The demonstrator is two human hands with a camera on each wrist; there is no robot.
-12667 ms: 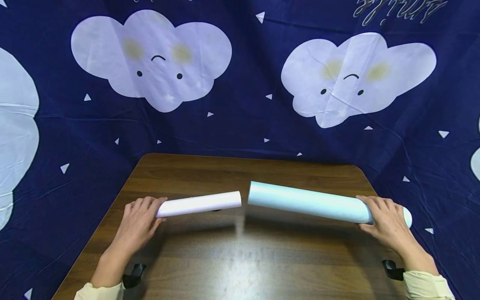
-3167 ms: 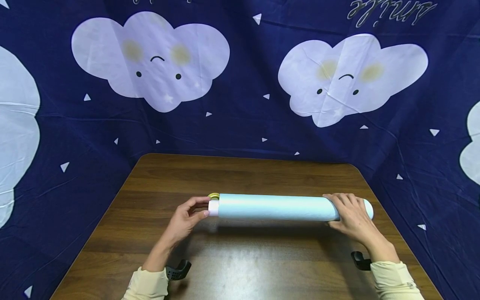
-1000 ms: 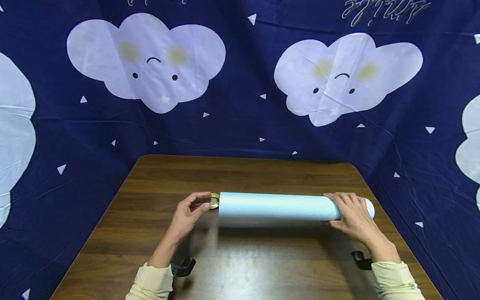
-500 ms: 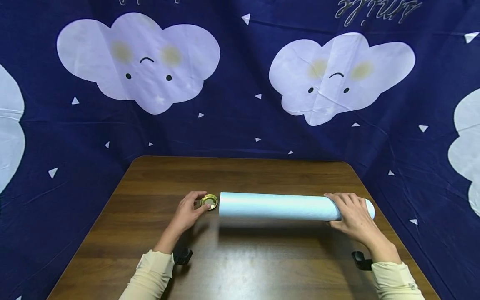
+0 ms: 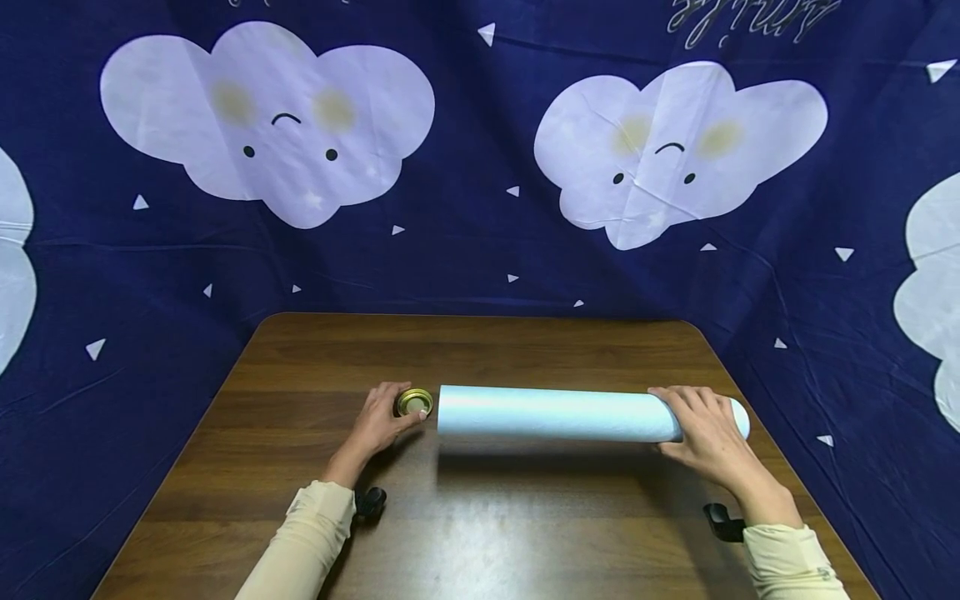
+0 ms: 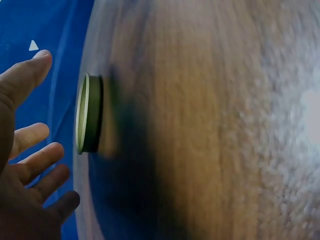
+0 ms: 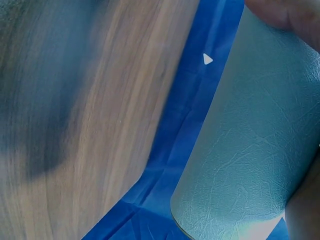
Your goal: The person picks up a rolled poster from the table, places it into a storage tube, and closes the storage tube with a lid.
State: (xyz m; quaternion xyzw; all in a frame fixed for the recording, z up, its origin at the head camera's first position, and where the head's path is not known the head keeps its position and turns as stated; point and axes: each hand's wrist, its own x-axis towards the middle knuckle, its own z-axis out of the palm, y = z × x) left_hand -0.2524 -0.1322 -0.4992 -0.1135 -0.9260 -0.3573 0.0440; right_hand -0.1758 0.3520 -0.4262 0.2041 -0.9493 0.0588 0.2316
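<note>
"When you look down from the person's head, what lies between the hands?"

"One pale blue tube [image 5: 547, 413], long axis running from the right hand [image 5: 702, 421] across to just short of the left hand [image 5: 377, 419]. The right hand is clamped round it near the outer end. Just off its inner end is one gold lid [image 5: 412, 405], on the wooden table [image 5: 525, 525], within the left hand's spread."

"So the left hand is nearer the lid?"

"Clearly; the right is well apart from it. With a shadow [image 5: 540, 467] under the tube, I'd judge it held up off the wood."

"From the left wrist?"

"That hand is spread, its fingers apart, the lid just beyond. Whether skin touches metal, I can't tell."

"And the right wrist?"

"The tube's creased surface fills the side by the hand, which shows in part on two sides of it."

"Count everything, then."

"Two hands, one tube, one lid, one table, and one dark blue cloth [image 5: 465, 108] behind."
</note>
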